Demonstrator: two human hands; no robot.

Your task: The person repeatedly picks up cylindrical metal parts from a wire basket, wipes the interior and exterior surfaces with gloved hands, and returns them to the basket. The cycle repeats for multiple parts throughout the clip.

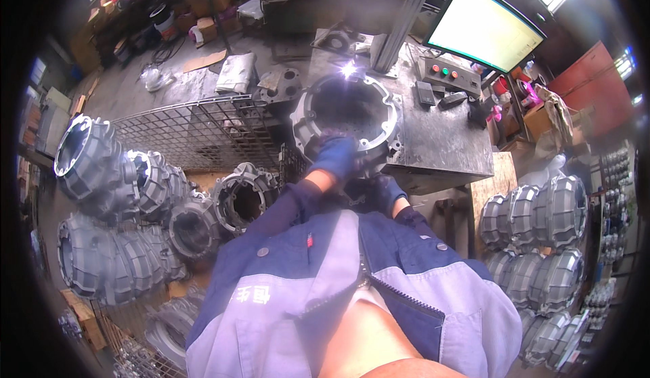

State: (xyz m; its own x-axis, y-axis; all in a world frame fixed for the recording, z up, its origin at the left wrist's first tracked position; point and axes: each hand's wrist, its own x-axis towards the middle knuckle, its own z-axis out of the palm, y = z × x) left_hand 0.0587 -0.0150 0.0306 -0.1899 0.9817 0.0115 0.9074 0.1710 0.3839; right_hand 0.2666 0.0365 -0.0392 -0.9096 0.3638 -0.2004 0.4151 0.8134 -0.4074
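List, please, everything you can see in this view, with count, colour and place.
Round ribbed casting: one, grey, on the bench, open end up.
Steel bench: one, dark grey, centre right.
Wire cage: one, grey, left of the bench.
Stacked castings: many, grey, left.
More castings: many, grey, right.
Monitor: one, lit pale, upper right.
Control box: one, grey with coloured buttons, on the bench.
Left hand: blue glove, on the casting's near rim.
Right hand: blue glove, at the bench's near edge.
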